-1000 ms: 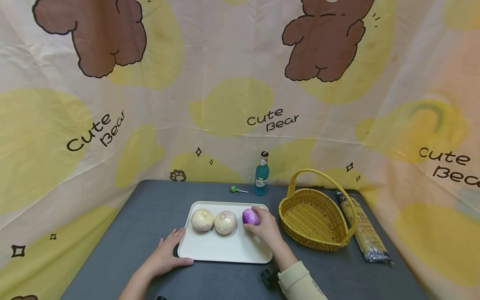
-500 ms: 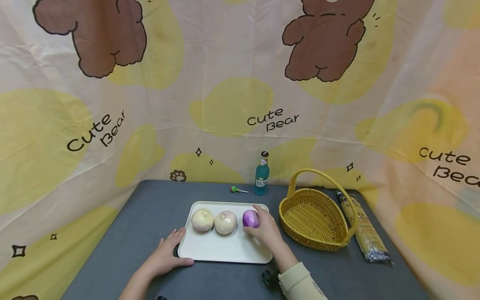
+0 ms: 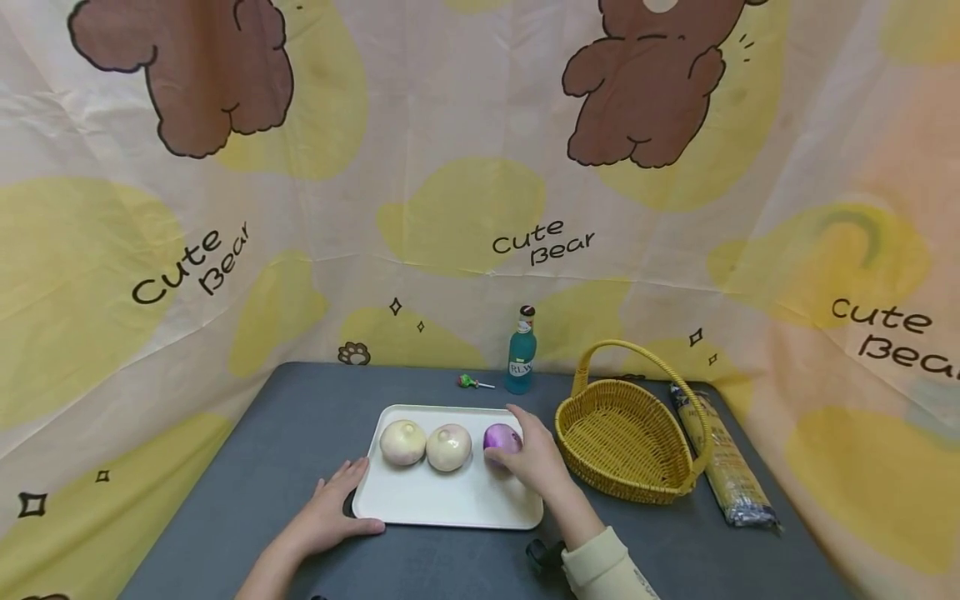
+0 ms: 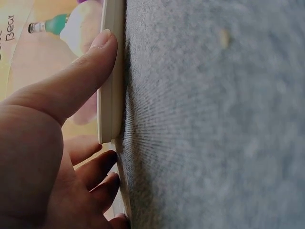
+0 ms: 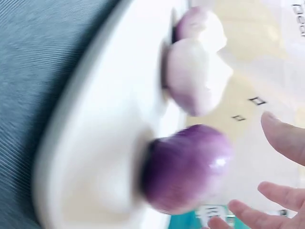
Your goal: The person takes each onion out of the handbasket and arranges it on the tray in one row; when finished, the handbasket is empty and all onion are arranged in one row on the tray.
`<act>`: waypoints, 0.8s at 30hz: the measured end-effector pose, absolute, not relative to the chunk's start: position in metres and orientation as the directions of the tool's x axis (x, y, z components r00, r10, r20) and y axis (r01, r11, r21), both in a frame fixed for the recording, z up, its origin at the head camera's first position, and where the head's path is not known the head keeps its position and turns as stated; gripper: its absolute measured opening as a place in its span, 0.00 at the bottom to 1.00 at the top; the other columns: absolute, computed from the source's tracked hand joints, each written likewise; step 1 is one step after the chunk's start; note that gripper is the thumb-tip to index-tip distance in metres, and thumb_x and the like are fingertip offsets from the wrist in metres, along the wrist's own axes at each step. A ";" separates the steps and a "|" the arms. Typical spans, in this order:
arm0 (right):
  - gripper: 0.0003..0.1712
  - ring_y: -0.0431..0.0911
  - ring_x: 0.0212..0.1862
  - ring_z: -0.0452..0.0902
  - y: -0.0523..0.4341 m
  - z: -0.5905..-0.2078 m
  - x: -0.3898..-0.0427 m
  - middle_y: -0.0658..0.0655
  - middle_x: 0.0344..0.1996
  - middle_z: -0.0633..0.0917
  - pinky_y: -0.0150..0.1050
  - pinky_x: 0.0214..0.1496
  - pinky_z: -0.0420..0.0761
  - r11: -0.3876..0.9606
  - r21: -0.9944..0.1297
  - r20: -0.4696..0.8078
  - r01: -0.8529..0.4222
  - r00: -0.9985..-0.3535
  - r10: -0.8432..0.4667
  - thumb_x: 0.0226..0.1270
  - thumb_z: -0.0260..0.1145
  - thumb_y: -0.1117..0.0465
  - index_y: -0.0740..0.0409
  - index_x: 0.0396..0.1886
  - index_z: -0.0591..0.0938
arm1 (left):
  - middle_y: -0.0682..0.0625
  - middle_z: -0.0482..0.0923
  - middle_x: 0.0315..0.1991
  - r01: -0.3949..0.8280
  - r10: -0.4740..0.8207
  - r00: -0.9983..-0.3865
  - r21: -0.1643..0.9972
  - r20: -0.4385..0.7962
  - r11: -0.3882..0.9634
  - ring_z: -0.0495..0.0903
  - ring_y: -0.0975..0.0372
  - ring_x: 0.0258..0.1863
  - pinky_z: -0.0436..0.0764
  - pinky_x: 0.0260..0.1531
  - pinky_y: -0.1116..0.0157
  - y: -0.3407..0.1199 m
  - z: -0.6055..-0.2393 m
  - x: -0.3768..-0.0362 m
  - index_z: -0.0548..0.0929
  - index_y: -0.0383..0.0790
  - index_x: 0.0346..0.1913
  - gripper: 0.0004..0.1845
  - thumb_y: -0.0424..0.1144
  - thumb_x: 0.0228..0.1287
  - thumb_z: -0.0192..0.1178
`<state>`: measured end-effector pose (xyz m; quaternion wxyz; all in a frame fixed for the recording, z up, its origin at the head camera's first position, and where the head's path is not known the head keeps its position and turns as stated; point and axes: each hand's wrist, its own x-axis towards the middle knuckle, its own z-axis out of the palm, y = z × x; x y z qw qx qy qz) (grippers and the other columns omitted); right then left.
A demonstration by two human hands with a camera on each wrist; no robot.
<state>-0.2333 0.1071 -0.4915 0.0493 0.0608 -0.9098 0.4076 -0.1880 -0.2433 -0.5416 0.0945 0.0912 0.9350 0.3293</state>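
1. The right hand (image 3: 534, 460) reaches over the right end of the white tray (image 3: 442, 504) and sits against the purple onion (image 3: 501, 437). In the head view its fingers curve round the onion's right side.
2. In the right wrist view the fingers (image 5: 281, 136) look spread and a little apart from the purple onion (image 5: 188, 167), so I cannot tell whether the grip has closed on it or only touches it. That view is blurred.
3. The purple onion rests on the tray at its right end, in the back half, the last in a row of three.
4. Just left of it lies a pale onion (image 3: 448, 447), and left of that another pale onion (image 3: 402, 442). The two pale ones touch or nearly touch.
5. The left hand (image 3: 330, 515) lies flat on the grey desk (image 3: 285, 433) at the tray's front left corner. Its grip is spread and relaxed, holding nothing.
6. The left wrist view shows the thumb (image 4: 76, 81) pressed along the tray's edge (image 4: 112, 71), with the other fingers resting on the desk beside it.
7. To the right of the tray stands a yellow wicker basket (image 3: 626, 446) with a hoop handle.
8. Beyond the basket, near the desk's right edge, lies a long packet of noodles (image 3: 722, 462).
9. At the back of the desk a blue bottle (image 3: 522, 360) stands upright, with a lollipop (image 3: 472, 382) lying just to its left.
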 end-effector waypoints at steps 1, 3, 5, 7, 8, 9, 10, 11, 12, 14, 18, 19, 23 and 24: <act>0.47 0.63 0.71 0.68 0.108 -0.486 -0.232 0.65 0.70 0.73 0.64 0.69 0.71 0.650 -0.743 0.147 -0.160 -0.986 -0.075 0.55 0.80 0.50 0.55 0.73 0.71 | 0.33 0.57 0.77 0.114 0.236 -0.965 0.630 -0.112 0.768 0.48 0.35 0.78 0.39 0.70 0.28 -0.243 -0.541 -0.188 0.59 0.30 0.77 0.62 0.59 0.45 0.78; 0.45 0.63 0.72 0.67 0.111 -0.474 -0.229 0.64 0.70 0.73 0.65 0.70 0.69 0.630 -0.757 0.158 -0.173 -0.984 -0.081 0.59 0.78 0.50 0.54 0.74 0.70 | 0.33 0.57 0.77 0.122 0.240 -0.965 0.625 -0.107 0.771 0.48 0.36 0.78 0.39 0.70 0.28 -0.243 -0.540 -0.188 0.59 0.29 0.77 0.62 0.59 0.45 0.78; 0.44 0.63 0.73 0.66 0.115 -0.461 -0.226 0.64 0.71 0.72 0.65 0.71 0.68 0.612 -0.769 0.168 -0.184 -0.982 -0.084 0.61 0.76 0.50 0.53 0.74 0.70 | 0.33 0.58 0.77 0.134 0.246 -0.964 0.620 -0.098 0.773 0.49 0.35 0.78 0.40 0.70 0.28 -0.243 -0.539 -0.189 0.60 0.29 0.77 0.61 0.59 0.46 0.78; 0.43 0.62 0.74 0.65 0.120 -0.449 -0.224 0.63 0.72 0.72 0.65 0.71 0.67 0.609 -0.766 0.191 -0.204 -0.978 -0.087 0.62 0.75 0.49 0.53 0.74 0.70 | 0.32 0.58 0.77 0.142 0.251 -0.963 0.617 -0.094 0.774 0.49 0.35 0.77 0.41 0.69 0.28 -0.243 -0.538 -0.189 0.60 0.29 0.76 0.61 0.59 0.46 0.78; 0.43 0.62 0.74 0.65 0.123 -0.443 -0.222 0.63 0.72 0.72 0.64 0.71 0.67 0.615 -0.759 0.204 -0.214 -0.975 -0.087 0.62 0.75 0.49 0.53 0.74 0.70 | 0.32 0.58 0.77 0.142 0.252 -0.963 0.616 -0.095 0.775 0.49 0.34 0.77 0.41 0.69 0.28 -0.243 -0.538 -0.189 0.60 0.29 0.76 0.61 0.58 0.46 0.78; 0.43 0.62 0.74 0.66 0.126 -0.438 -0.222 0.62 0.72 0.72 0.64 0.71 0.68 0.626 -0.746 0.221 -0.227 -0.971 -0.089 0.62 0.75 0.48 0.52 0.74 0.70 | 0.32 0.58 0.77 0.141 0.253 -0.963 0.616 -0.097 0.775 0.49 0.34 0.77 0.41 0.69 0.28 -0.243 -0.538 -0.189 0.60 0.29 0.76 0.61 0.58 0.46 0.78; 0.43 0.62 0.73 0.66 0.130 -0.433 -0.221 0.62 0.72 0.72 0.64 0.70 0.69 0.631 -0.737 0.238 -0.242 -0.967 -0.092 0.62 0.75 0.48 0.53 0.74 0.70 | 0.32 0.58 0.77 0.141 0.252 -0.963 0.614 -0.098 0.777 0.49 0.34 0.77 0.42 0.69 0.27 -0.243 -0.538 -0.189 0.60 0.29 0.76 0.61 0.58 0.46 0.78; 0.42 0.62 0.73 0.67 0.133 -0.428 -0.220 0.62 0.72 0.72 0.64 0.70 0.70 0.640 -0.724 0.257 -0.258 -0.961 -0.096 0.63 0.75 0.48 0.53 0.74 0.70 | 0.33 0.58 0.77 0.141 0.252 -0.963 0.609 -0.100 0.781 0.50 0.34 0.77 0.42 0.69 0.27 -0.244 -0.538 -0.189 0.60 0.29 0.76 0.61 0.59 0.46 0.78; 0.42 0.61 0.73 0.67 0.137 -0.423 -0.219 0.62 0.71 0.73 0.63 0.70 0.70 0.647 -0.713 0.273 -0.271 -0.957 -0.099 0.63 0.74 0.47 0.53 0.74 0.70 | 0.33 0.58 0.77 0.136 0.249 -0.963 0.609 -0.105 0.781 0.50 0.35 0.77 0.42 0.69 0.28 -0.244 -0.538 -0.190 0.60 0.29 0.76 0.61 0.59 0.46 0.78; 0.41 0.61 0.72 0.68 0.145 -0.412 -0.216 0.61 0.71 0.73 0.63 0.69 0.70 0.651 -0.704 0.292 -0.283 -0.951 -0.098 0.64 0.74 0.47 0.53 0.74 0.71 | 0.33 0.59 0.77 0.129 0.248 -0.962 0.610 -0.113 0.782 0.50 0.35 0.77 0.43 0.70 0.28 -0.246 -0.538 -0.190 0.60 0.29 0.76 0.61 0.59 0.46 0.78; 0.41 0.60 0.69 0.71 0.160 -0.390 -0.208 0.61 0.70 0.74 0.62 0.68 0.73 0.643 -0.705 0.322 -0.299 -0.943 -0.087 0.65 0.73 0.46 0.55 0.73 0.71 | 0.32 0.61 0.75 0.154 0.269 -0.958 0.612 -0.101 0.776 0.53 0.35 0.77 0.47 0.70 0.28 -0.251 -0.536 -0.190 0.62 0.29 0.76 0.59 0.60 0.47 0.77; 0.41 0.60 0.67 0.73 0.165 -0.385 -0.205 0.61 0.70 0.74 0.61 0.67 0.74 0.644 -0.703 0.328 -0.301 -0.941 -0.081 0.65 0.72 0.46 0.54 0.74 0.70 | 0.33 0.62 0.75 0.164 0.275 -0.957 0.609 -0.092 0.776 0.53 0.35 0.76 0.49 0.70 0.29 -0.253 -0.534 -0.190 0.62 0.30 0.76 0.59 0.60 0.48 0.77; 0.39 0.58 0.63 0.76 0.186 -0.363 -0.194 0.60 0.70 0.75 0.59 0.60 0.79 0.666 -0.662 0.403 -0.345 -0.912 -0.072 0.68 0.70 0.45 0.51 0.74 0.71 | 0.34 0.64 0.75 0.208 0.274 -0.961 0.578 -0.029 0.789 0.56 0.36 0.76 0.55 0.70 0.32 -0.263 -0.524 -0.187 0.65 0.33 0.75 0.56 0.62 0.50 0.75; 0.37 0.58 0.63 0.76 0.193 -0.358 -0.191 0.60 0.69 0.75 0.58 0.59 0.79 0.671 -0.644 0.436 -0.367 -0.897 -0.072 0.68 0.70 0.46 0.51 0.74 0.71 | 0.35 0.64 0.74 0.218 0.270 -0.963 0.565 -0.008 0.796 0.57 0.36 0.76 0.56 0.70 0.33 -0.267 -0.519 -0.186 0.66 0.34 0.75 0.55 0.61 0.50 0.75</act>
